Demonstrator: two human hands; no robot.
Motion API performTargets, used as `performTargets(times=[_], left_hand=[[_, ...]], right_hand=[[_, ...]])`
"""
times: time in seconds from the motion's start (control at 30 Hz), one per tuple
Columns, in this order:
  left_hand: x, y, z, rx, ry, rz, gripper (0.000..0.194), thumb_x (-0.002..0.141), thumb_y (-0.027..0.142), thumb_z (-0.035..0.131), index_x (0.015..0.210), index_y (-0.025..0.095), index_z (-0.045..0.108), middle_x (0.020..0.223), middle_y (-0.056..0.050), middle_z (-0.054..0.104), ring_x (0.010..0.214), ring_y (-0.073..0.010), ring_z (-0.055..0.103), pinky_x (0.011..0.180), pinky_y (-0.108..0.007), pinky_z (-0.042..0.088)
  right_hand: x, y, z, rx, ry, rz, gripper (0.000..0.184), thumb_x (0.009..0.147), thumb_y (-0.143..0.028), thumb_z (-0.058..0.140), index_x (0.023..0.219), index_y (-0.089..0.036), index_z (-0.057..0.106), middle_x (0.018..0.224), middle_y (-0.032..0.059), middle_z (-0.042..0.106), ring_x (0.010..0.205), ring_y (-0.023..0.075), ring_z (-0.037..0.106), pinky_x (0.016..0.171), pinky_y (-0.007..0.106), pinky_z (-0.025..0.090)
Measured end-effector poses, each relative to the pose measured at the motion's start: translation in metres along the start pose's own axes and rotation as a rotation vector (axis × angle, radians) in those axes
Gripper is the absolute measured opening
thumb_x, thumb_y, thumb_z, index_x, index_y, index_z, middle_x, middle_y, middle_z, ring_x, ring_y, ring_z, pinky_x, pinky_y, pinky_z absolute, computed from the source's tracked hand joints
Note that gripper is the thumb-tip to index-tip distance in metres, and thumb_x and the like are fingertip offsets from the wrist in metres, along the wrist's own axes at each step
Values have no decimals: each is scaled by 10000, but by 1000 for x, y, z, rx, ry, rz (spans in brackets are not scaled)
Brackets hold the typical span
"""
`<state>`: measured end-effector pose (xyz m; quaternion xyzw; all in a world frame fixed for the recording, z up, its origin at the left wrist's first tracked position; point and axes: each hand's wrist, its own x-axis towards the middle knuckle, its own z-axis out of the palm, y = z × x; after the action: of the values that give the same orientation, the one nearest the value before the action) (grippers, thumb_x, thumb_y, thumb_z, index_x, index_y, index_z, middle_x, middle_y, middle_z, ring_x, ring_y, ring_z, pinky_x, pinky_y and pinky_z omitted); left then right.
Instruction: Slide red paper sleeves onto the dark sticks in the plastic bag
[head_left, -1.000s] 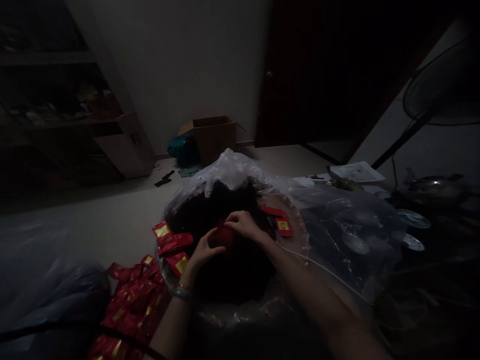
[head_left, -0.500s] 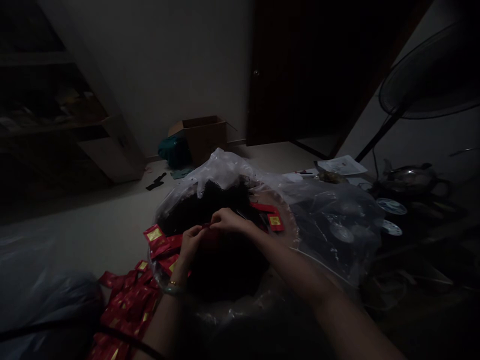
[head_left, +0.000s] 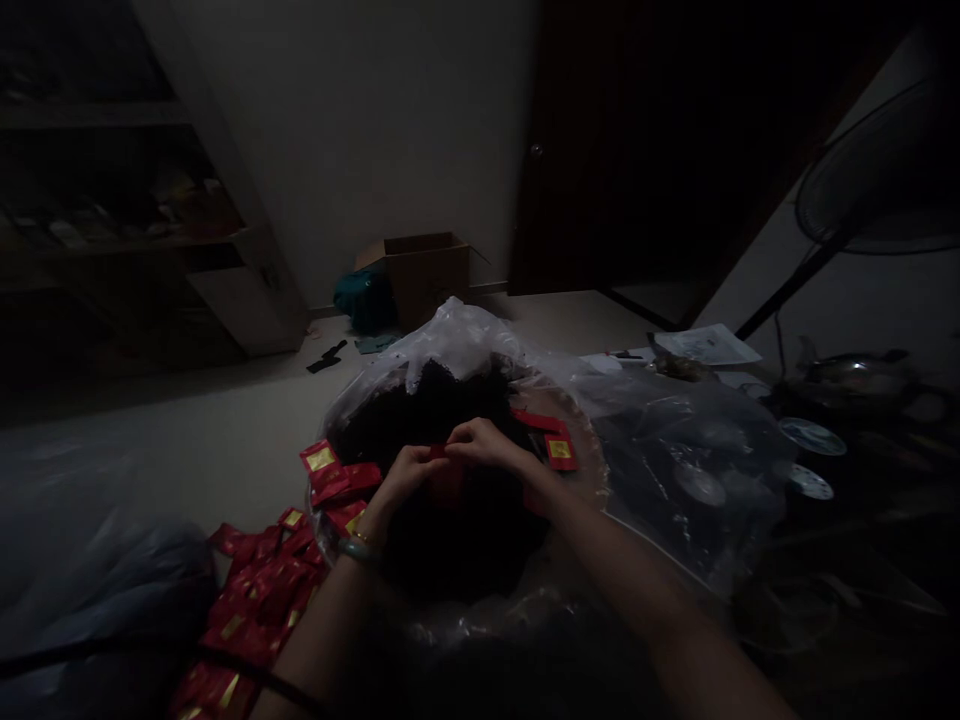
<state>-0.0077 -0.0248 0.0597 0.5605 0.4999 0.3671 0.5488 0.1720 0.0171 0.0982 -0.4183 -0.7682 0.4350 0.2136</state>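
My left hand [head_left: 405, 474] and my right hand [head_left: 484, 442] pinch the top edge of a red packet [head_left: 444, 482] between them. The packet hangs over a heap of dark, loose, leaf-like material [head_left: 469, 545] in a round container lined with clear plastic [head_left: 465, 335]. Several red packets with gold labels [head_left: 321, 462] rest on the container's left rim, beside my left wrist. To the right of my right hand, another red packet [head_left: 559, 450] lies on the rim. The dim light hides the lower part of the held packet.
More red packets [head_left: 259, 600] are piled at the lower left. An open cardboard box [head_left: 427, 275] stands by the wall. Rightward are a plastic sheet [head_left: 675, 450], a glass teapot [head_left: 855, 375], small dishes [head_left: 812, 436] and a fan [head_left: 885, 180].
The view has shifted slightly, so the scene sits further right. Both hands stay together at the packet's top edge, and more of the red packet shows between them.
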Motion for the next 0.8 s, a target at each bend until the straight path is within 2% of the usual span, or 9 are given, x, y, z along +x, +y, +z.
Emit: performTargets(times=[0.13,0.2,0.3,0.37,0.43,0.5,0.53,0.63,0.8], left_hand=[[0,-7,3,-34,38,32,303,602,354,763,787,116,727,703,-32,718,636,-189,637,611,-263,480],[-1,-11,7,-65,33,29,364,536,309,809,831,117,717,748,-39,727,680,-198,652,655,-279,498],[0,-19,14,-127,90,-9,440,487,292,839,860,106,699,766,-52,729,700,-204,663,696,-302,511],[1,-26,18,-196,145,-32,469,482,308,845,873,103,688,795,-66,732,719,-205,670,720,-314,516],[2,-34,20,-268,185,-45,496,463,319,856,869,98,677,819,-82,734,731,-206,675,733,-320,519],[4,-40,21,-324,190,-55,519,448,333,866,860,92,664,820,-97,733,729,-211,680,725,-326,524],[4,-42,21,-345,186,-57,529,446,342,868,861,91,657,819,-102,732,724,-214,682,716,-329,527],[3,-42,21,-372,185,-59,565,435,351,876,881,93,642,818,-108,730,696,-213,684,688,-331,532],[0,-38,22,-361,210,-60,580,435,337,876,905,95,638,850,-119,731,662,-204,680,656,-328,537]], right_hand=[[3,1,6,-4,31,-54,115,728,-193,635,785,-164,730,699,-2,693,625,118,595,571,199,424],[7,4,9,24,59,-59,120,735,-228,643,788,-165,730,724,2,700,651,129,606,589,208,435],[11,17,9,12,157,10,246,837,-328,546,856,-153,718,747,22,697,678,148,616,617,236,455],[9,31,6,-159,270,83,292,885,-337,487,970,-148,692,887,63,699,809,179,625,714,274,467],[1,49,4,-441,324,198,327,856,-316,555,1129,-151,625,1098,124,647,997,235,584,832,335,443],[-8,65,5,-679,263,340,480,794,-291,645,1245,-167,536,1190,163,588,1078,284,540,867,388,425],[-12,71,7,-758,237,367,528,780,-277,660,1273,-175,502,1204,167,572,1089,293,529,867,398,424],[-19,81,14,-885,230,364,545,774,-250,665,1278,-185,467,1186,159,554,1080,292,524,846,400,443],[-22,81,24,-928,273,390,502,744,-231,688,1205,-176,497,1156,153,535,1055,286,524,757,358,493]])
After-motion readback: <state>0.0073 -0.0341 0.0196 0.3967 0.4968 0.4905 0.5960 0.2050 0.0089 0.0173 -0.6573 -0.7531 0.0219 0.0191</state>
